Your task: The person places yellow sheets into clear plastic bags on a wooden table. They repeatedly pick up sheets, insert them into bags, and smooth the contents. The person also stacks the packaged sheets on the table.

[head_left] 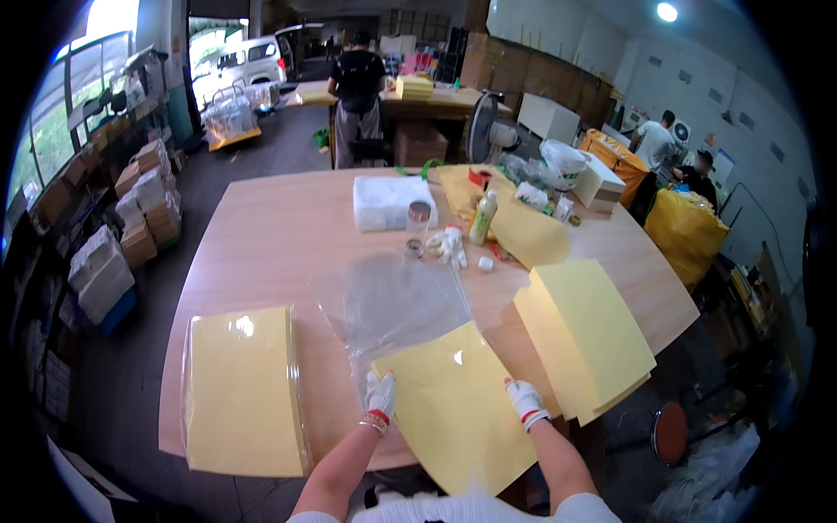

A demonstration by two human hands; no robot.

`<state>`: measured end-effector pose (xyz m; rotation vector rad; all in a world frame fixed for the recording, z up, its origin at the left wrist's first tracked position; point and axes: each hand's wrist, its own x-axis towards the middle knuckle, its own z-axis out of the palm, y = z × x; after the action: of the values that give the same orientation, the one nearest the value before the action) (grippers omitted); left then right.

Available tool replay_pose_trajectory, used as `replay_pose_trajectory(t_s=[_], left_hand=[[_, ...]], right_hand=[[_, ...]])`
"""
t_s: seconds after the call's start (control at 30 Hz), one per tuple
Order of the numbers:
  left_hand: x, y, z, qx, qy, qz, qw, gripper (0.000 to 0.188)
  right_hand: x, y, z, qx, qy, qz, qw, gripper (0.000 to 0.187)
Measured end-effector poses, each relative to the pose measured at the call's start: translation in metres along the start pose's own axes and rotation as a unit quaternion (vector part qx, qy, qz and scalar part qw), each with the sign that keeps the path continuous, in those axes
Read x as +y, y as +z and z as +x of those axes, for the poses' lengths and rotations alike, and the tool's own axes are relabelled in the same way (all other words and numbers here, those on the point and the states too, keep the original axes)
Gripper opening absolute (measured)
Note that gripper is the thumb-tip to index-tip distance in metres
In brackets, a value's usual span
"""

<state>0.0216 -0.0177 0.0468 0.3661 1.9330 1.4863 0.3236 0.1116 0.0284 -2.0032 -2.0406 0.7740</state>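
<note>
A pale yellow sheet (462, 418) lies between my hands, its near end hanging past the table's edge toward my body. My left hand (381, 394), in a white glove with a red cuff, grips its left edge. The right edge is in my right hand (526, 401), gloved the same way. Clear plastic bags (401, 301) lie flat at the sheet's far end; whether that end is inside one I cannot tell. To the left rests a stack of yellow sheets in clear plastic (240, 392). A taller, unwrapped stack of yellow sheets (588, 331) stands at the right.
Farther back on the table (261, 235) are a folded white bundle (392, 202), a clear jar (418, 218), a bottle (482, 218), spare gloves (449, 247) and crumpled yellow paper (532, 231). A fan (484, 126) stands beyond. A round stool (670, 433) is at the right. Other people work farther off.
</note>
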Motion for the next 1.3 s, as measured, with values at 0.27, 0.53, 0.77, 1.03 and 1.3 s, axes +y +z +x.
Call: replay_pose_trajectory(t_s=[0.27, 0.53, 0.77, 1.03, 1.3], left_hand=[[-0.013, 0.007, 0.067, 0.018, 0.086, 0.003, 0.996, 0.025], [-0.007, 0.003, 0.055, 0.014, 0.092, -0.041, 0.995, 0.018], [0.006, 0.018, 0.042, 0.033, 0.047, -0.077, 0.995, 0.020], [-0.058, 0.010, 0.051, 0.083, -0.001, -0.079, 0.993, 0.024], [-0.064, 0.013, 0.015, 0.098, 0.029, 0.170, 0.980, 0.025]], right_hand=[[-0.030, 0.009, 0.103, 0.143, -0.253, -0.024, 0.956, 0.029], [-0.091, 0.047, 0.218, -0.178, -0.173, 0.303, 0.920, 0.025], [-0.085, 0.042, 0.217, -0.134, -0.179, 0.124, 0.967, 0.025], [-0.085, 0.010, 0.166, -0.036, -0.252, -0.053, 0.966, 0.020], [-0.034, -0.011, 0.133, -0.077, -0.250, -0.057, 0.963, 0.021]])
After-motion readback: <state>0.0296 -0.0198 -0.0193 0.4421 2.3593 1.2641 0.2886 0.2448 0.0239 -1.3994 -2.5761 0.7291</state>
